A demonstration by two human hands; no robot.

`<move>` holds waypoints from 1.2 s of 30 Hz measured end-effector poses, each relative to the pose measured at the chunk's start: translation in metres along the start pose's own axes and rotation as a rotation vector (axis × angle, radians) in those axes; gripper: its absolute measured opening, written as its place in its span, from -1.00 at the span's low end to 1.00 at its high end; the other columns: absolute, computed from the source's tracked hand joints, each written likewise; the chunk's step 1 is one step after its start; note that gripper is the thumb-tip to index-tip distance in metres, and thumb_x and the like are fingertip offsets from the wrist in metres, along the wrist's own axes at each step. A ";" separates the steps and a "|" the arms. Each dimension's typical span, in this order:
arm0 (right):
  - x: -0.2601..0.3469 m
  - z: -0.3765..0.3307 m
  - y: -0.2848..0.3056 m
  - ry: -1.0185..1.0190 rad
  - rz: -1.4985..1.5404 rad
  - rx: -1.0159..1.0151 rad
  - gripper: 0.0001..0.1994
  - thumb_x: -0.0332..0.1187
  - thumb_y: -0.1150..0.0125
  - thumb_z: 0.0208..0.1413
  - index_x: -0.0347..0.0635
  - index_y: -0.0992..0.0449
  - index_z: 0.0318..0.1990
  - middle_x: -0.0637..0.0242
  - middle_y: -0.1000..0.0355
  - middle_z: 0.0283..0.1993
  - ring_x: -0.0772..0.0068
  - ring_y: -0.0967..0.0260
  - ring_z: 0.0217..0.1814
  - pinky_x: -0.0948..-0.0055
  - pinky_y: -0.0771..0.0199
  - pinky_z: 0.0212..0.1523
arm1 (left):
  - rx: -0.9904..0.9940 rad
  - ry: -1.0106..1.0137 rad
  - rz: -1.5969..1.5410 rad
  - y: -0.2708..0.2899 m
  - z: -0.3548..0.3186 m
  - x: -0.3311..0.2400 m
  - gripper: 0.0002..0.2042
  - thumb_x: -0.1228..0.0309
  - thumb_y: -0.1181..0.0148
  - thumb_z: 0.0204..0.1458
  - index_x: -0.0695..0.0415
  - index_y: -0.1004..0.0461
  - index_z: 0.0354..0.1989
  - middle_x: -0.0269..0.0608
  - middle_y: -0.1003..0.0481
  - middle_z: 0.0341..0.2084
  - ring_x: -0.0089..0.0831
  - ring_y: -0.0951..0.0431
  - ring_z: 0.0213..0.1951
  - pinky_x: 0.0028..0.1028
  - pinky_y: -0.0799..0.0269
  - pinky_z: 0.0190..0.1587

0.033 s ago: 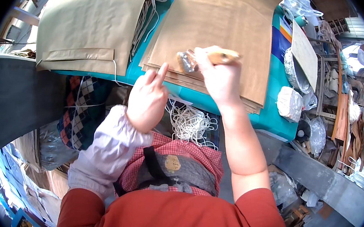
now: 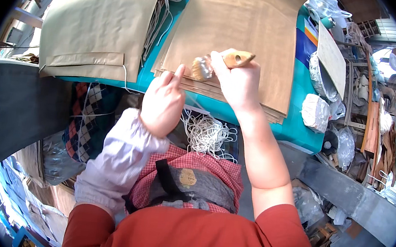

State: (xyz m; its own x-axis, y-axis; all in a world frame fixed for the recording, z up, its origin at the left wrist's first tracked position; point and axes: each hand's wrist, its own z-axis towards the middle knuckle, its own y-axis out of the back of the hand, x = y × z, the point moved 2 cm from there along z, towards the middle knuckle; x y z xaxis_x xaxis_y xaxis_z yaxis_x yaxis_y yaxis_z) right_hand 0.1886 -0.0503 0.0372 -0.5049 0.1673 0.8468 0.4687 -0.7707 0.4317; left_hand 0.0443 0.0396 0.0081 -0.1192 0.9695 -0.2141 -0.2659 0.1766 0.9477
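Observation:
My right hand [image 2: 238, 82] is closed round the wooden handle of a flat paintbrush [image 2: 237, 58]. The brush's bristles point left, over the near part of a stack of brown paper bags [image 2: 238, 27]; whether they touch the paper I cannot tell. At the near left edge of this stack is my left hand [image 2: 163, 103], back up, index finger stretched forward and some other fingers bent. Nothing shows in it. To the left lies another pile of brown bags [image 2: 98, 23], with a folded strip and white cord handles [image 2: 156, 22] along its right side.
Both piles lie on a teal-covered table [image 2: 302, 129]. A tangle of white cords [image 2: 209, 134] sits below its near edge. On the right are a plastic-lined container [image 2: 321, 76] with a board [image 2: 332, 60] leaning over it, and a white wrapped block [image 2: 314, 113].
The brush and my right hand have shifted very slightly left. My left hand has moved a little, its index fingertip slightly farther from me.

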 end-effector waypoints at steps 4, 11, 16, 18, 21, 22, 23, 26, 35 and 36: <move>-0.030 -0.005 0.038 -0.103 -0.195 0.017 -0.76 -0.34 -0.27 0.00 -0.20 -0.46 -0.64 0.23 -0.38 -0.71 0.23 -0.39 -0.65 0.34 -0.35 -0.56 | 0.149 0.013 0.047 -0.020 0.012 0.000 -0.90 0.51 -0.11 -0.35 0.25 -0.51 -0.61 0.11 -0.35 0.11 -0.21 -0.39 -0.13 -0.37 -0.35 -0.02; -0.064 -0.028 0.131 -0.116 -0.672 -0.135 -0.72 -0.27 -0.26 -0.05 -0.22 -0.45 -0.68 0.10 -0.40 -0.68 0.03 -0.41 -0.60 0.19 -0.38 -0.54 | 0.148 0.000 0.055 -0.024 0.015 -0.001 -0.85 0.54 -0.09 -0.36 0.30 -0.52 -0.55 0.16 -0.36 0.09 -0.16 -0.41 -0.12 -0.35 -0.35 -0.01; -0.058 -0.018 0.123 -0.145 -0.908 -0.147 -0.73 -0.20 -0.20 -0.04 -0.15 -0.49 -0.65 0.08 -0.41 -0.65 0.02 -0.43 -0.57 0.15 -0.41 -0.52 | 0.169 -0.010 0.086 -0.024 0.018 -0.003 -0.87 0.55 -0.08 -0.34 0.31 -0.51 -0.57 0.19 -0.37 0.08 -0.17 -0.43 -0.15 -0.35 -0.37 -0.03; -0.054 -0.008 0.116 -0.190 -0.912 -0.112 -0.72 -0.16 -0.23 -0.03 -0.15 -0.50 -0.62 0.03 -0.40 -0.64 -0.01 -0.41 -0.56 0.16 -0.40 -0.49 | 0.190 -0.014 0.082 -0.023 0.019 -0.002 -0.87 0.56 -0.08 -0.33 0.32 -0.51 -0.55 0.19 -0.36 0.09 -0.17 -0.43 -0.15 -0.35 -0.37 -0.04; -0.023 -0.013 0.106 -0.132 -0.249 -0.224 -0.75 -0.35 -0.29 0.03 -0.22 -0.47 -0.62 0.28 -0.45 -0.65 0.44 -0.42 -0.62 0.45 -0.38 -0.56 | 0.193 -0.013 0.088 -0.025 0.015 0.001 -0.86 0.55 -0.09 -0.32 0.30 -0.53 -0.54 0.17 -0.33 0.13 -0.19 -0.42 -0.14 -0.36 -0.37 -0.06; -0.015 -0.014 0.097 -0.159 0.050 -0.268 -0.76 -0.41 -0.29 0.04 -0.23 -0.46 -0.62 0.35 -0.46 -0.64 0.54 -0.41 -0.62 0.52 -0.38 -0.57 | 0.191 0.000 0.085 -0.025 0.013 0.002 -0.86 0.55 -0.09 -0.31 0.29 -0.53 -0.53 0.17 -0.33 0.13 -0.19 -0.42 -0.14 -0.36 -0.37 -0.05; -0.008 -0.012 0.086 -0.036 0.153 -0.274 -0.84 -0.54 -0.27 0.04 -0.29 -0.46 -0.55 0.45 -0.45 -0.56 0.72 -0.37 -0.54 0.64 -0.36 -0.54 | 0.186 -0.005 0.074 -0.026 0.015 0.000 -0.86 0.54 -0.09 -0.31 0.29 -0.53 -0.53 0.17 -0.33 0.13 -0.19 -0.42 -0.14 -0.36 -0.37 -0.05; -0.004 -0.006 0.045 0.031 0.161 -0.171 -0.86 -0.48 -0.30 -0.11 -0.23 -0.43 -0.57 0.24 -0.45 -0.61 0.35 -0.47 -0.55 0.42 -0.44 -0.51 | 0.228 -0.006 0.084 -0.021 0.017 -0.001 -0.90 0.54 -0.10 -0.24 0.30 -0.52 -0.55 0.17 -0.35 0.11 -0.16 -0.43 -0.14 -0.33 -0.36 -0.01; -0.067 -0.034 0.113 -0.211 -0.171 -0.185 -0.84 -0.35 -0.25 -0.10 -0.21 -0.46 -0.60 0.20 -0.45 -0.65 0.20 -0.46 -0.60 0.28 -0.45 -0.53 | 0.269 0.050 0.049 -0.019 0.017 -0.005 -0.90 0.55 -0.12 -0.16 0.33 -0.53 -0.49 0.14 -0.33 0.13 -0.13 -0.41 -0.07 -0.29 -0.36 0.00; -0.076 -0.037 0.129 -0.243 -0.325 -0.201 -0.84 -0.35 -0.26 -0.10 -0.22 -0.46 -0.58 0.19 -0.43 -0.66 0.21 -0.46 -0.58 0.28 -0.44 -0.54 | 0.278 0.050 0.044 -0.019 0.019 -0.007 -0.90 0.55 -0.12 -0.16 0.33 -0.53 -0.48 0.14 -0.32 0.13 -0.13 -0.40 -0.07 -0.29 -0.36 0.00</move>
State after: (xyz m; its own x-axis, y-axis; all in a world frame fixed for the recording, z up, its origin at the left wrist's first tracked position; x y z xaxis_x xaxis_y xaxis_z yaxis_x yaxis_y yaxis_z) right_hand 0.2602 -0.1856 0.0174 -0.4061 0.5416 0.7361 0.1513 -0.7545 0.6386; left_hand 0.0683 0.0331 -0.0039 -0.1740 0.9689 -0.1759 0.0118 0.1807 0.9835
